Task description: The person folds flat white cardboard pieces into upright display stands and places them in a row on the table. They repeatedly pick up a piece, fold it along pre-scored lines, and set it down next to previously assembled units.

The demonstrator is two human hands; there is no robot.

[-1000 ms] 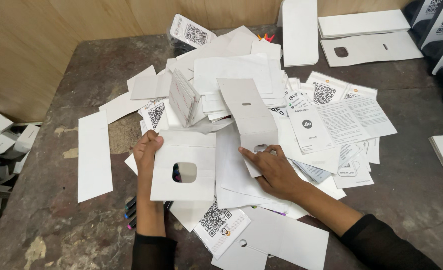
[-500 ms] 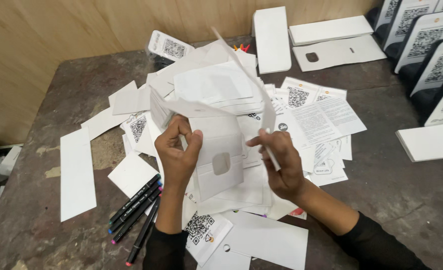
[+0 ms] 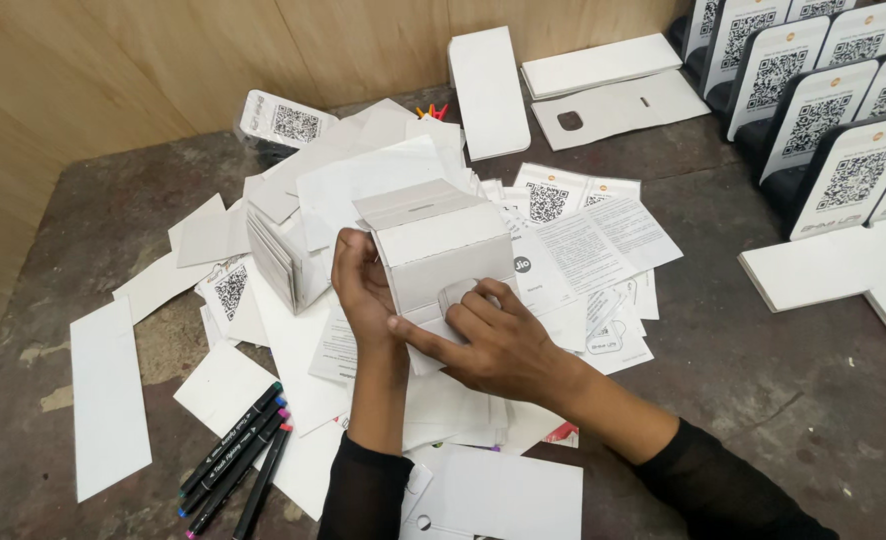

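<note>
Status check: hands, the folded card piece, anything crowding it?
Left hand grips folded white card piece from its left side. Right hand presses its front flap. Loose printed sheets beneath; markers lie apart.

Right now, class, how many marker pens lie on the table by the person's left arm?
4, lying side by side at the lower left: first marker, second marker, third marker, fourth marker. Papers nearby could hide more.
</note>
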